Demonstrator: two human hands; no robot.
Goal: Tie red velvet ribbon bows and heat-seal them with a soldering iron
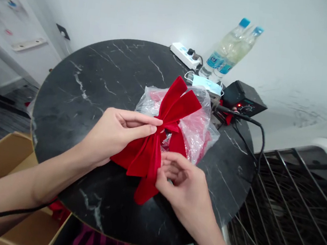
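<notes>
The left hand [113, 132] pinches a red, velvety bow [154, 153] beside its knot; the right hand [184, 180] has thumb and fingers closed on the edge of one long, flat tail. The bow is over the middle of the bench, before a crinkled, translucent plastic bag [195, 132]. The round bench [97, 78] is glossy black, white-veined like marble. Beyond stand slim clear bottles [215, 59] and a boxy black unit [241, 96].

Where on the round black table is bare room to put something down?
Bare: the table beyond the left hand and left of the plastic bag; also between the red bow and the near rim. Crowded: far right, with power strip, bottles, mask and black box.
</notes>
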